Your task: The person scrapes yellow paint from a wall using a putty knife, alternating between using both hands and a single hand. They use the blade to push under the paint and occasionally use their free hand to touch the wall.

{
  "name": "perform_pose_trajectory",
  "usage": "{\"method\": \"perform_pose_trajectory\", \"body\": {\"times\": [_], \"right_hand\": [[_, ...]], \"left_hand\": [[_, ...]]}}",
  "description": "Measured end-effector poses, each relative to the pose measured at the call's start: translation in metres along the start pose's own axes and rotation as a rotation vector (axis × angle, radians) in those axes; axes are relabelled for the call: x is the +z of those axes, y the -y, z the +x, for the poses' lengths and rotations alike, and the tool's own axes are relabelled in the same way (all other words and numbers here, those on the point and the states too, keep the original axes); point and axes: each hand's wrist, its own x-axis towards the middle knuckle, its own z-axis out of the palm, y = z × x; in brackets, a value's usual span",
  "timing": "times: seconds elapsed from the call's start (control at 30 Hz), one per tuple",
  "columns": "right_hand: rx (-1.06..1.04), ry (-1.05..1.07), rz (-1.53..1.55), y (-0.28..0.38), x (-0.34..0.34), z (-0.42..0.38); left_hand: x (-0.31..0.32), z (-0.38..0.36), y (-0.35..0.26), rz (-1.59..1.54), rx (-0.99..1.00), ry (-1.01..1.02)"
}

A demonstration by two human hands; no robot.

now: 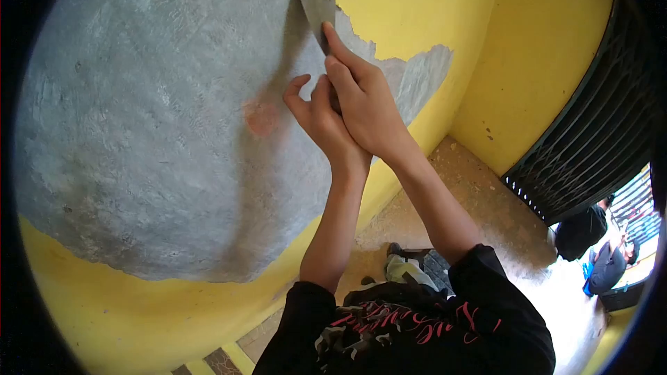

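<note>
A metal scraper [316, 8] lies with its blade flat against the wall, at the ragged edge where yellow paint [410, 7] meets bare grey plaster [160, 111]. My right hand [365, 101] grips the scraper's handle, index finger stretched up along the blade. Just beneath it, my left hand [321, 119] is wrapped around the same handle, thumb out to the left. The handle itself is hidden inside both hands. A small reddish patch [261, 117] marks the plaster left of my hands.
Yellow wall continues right into a corner [479, 48]. A dark metal grille gate [590, 132] stands at right, with two people [597, 250] crouched outside beyond it. A speckled stone floor [479, 201] lies below.
</note>
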Motion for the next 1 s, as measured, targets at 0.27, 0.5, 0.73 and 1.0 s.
{"method": "perform_pose_trajectory", "body": {"times": [0.27, 0.5, 0.73, 1.0], "right_hand": [[0.031, 0.128, 0.040, -0.007, -0.006, -0.011], [-0.050, -0.033, 0.069, -0.010, 0.007, -0.011], [-0.065, -0.048, 0.063, -0.016, 0.012, -0.003], [-0.059, -0.042, 0.096, -0.012, 0.015, -0.008]], "left_hand": [[0.002, -0.017, -0.002, -0.424, -0.176, -0.075], [-0.009, -0.011, 0.011, 0.518, 0.324, -0.031], [-0.005, 0.001, -0.015, -0.310, -0.256, -0.103], [-0.008, 0.000, -0.018, -0.380, -0.289, -0.056]]}}
